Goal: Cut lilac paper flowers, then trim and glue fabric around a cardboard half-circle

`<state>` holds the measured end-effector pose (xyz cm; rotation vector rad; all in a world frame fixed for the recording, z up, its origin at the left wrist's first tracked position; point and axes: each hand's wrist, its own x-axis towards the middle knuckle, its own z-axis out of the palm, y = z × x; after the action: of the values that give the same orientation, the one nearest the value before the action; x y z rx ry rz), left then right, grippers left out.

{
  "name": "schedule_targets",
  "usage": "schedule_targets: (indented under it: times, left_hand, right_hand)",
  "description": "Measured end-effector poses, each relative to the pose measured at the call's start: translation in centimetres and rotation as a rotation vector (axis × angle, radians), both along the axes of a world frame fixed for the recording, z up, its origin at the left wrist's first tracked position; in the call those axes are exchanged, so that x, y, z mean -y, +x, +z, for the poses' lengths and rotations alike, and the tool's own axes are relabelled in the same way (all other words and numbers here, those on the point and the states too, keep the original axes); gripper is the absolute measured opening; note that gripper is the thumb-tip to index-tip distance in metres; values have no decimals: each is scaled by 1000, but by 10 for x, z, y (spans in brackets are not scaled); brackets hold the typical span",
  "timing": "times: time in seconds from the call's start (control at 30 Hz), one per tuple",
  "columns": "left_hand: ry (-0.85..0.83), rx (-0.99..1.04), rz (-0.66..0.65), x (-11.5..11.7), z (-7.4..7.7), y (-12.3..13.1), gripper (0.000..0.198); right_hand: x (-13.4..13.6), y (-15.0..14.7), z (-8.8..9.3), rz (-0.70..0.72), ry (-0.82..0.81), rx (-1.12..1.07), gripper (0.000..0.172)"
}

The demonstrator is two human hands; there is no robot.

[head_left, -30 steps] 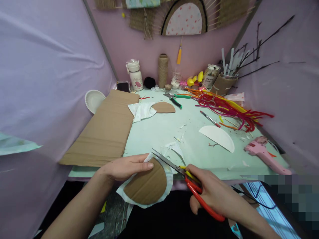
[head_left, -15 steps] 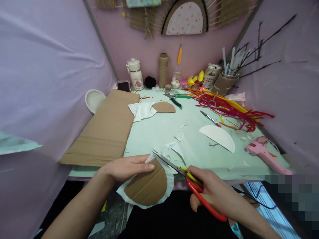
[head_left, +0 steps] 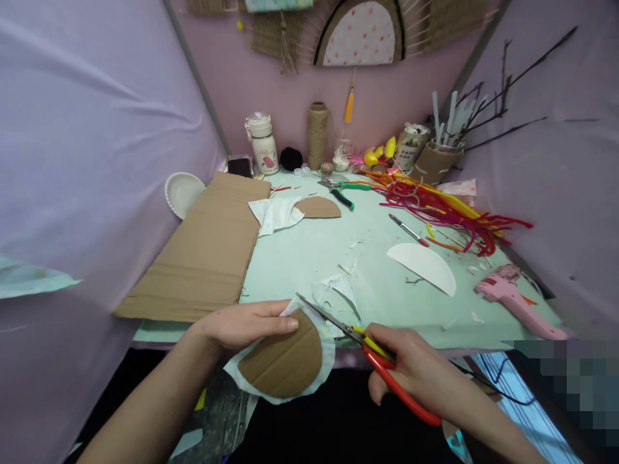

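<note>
My left hand (head_left: pixel 254 324) pinches the upper left edge of a half-round cardboard piece (head_left: pixel 285 361) backed with pale fabric (head_left: pixel 327 361). The fabric sticks out as a border around the cardboard. My right hand (head_left: pixel 411 361) is closed around the red and yellow handles of a pair of scissors (head_left: pixel 333 320). Their blades look nearly closed and point up and left, with the tips by the top corner of the fabric. Whether the blades touch the cloth, I cannot tell. Fabric scraps (head_left: pixel 343 290) lie on the table just beyond.
A big cardboard sheet (head_left: pixel 203 258) covers the table's left side. To the right lie a white half disc (head_left: pixel 425 265), a marker (head_left: pixel 409 230), a pink glue gun (head_left: pixel 520 299) and colourful pipe cleaners (head_left: pixel 435 206). Green-handled pliers (head_left: pixel 343 192) and a cardboard half circle (head_left: pixel 320 207) sit farther back.
The fabric-backed cardboard has shifted very slightly left, away from the scissors. My right hand and the scissors have barely moved.
</note>
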<state>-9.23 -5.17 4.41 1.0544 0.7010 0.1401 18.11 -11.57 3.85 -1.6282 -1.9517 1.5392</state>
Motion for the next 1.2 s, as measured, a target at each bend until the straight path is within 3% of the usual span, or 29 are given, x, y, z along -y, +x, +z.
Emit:
schedule_targets:
  times: [0.23, 0.33, 0.4, 0.53, 0.63, 0.77, 0.93, 1.1, 1.2]
  left_hand:
    - [-19, -8, 33, 2, -4, -2, 32]
    - [-54, 15, 146, 1, -5, -3, 29]
    - [-82, 66, 338, -2, -2, 1, 27]
    - [-89, 235, 872, -16, 10, 17, 26]
    - [-155, 355, 1086, -26, 16, 29, 26]
    - [-159, 454, 1182, -30, 11, 35, 30]
    - [-176, 574, 1219, -22, 4, 37, 37]
    - [-218, 711, 1202, -13, 4, 44, 42]
    - [-220, 728, 1110, -4, 2, 52, 47]
  right_hand:
    - [-1, 2, -2, 12, 33, -17, 15]
    - [-12, 5, 0, -30, 117, 28, 15]
    - [-30, 6, 4, -81, 267, 189, 21]
    - [-85, -2, 12, -127, 526, 544, 35]
    - [-125, -16, 11, -119, 586, 650, 34]
    - [-153, -37, -4, -133, 621, 665, 29]
    - [-152, -45, -21, -151, 623, 604, 24]
    - [-141, -46, -4, -188, 615, 393, 19]
    - [-138, -50, 13, -152, 545, 142, 26]
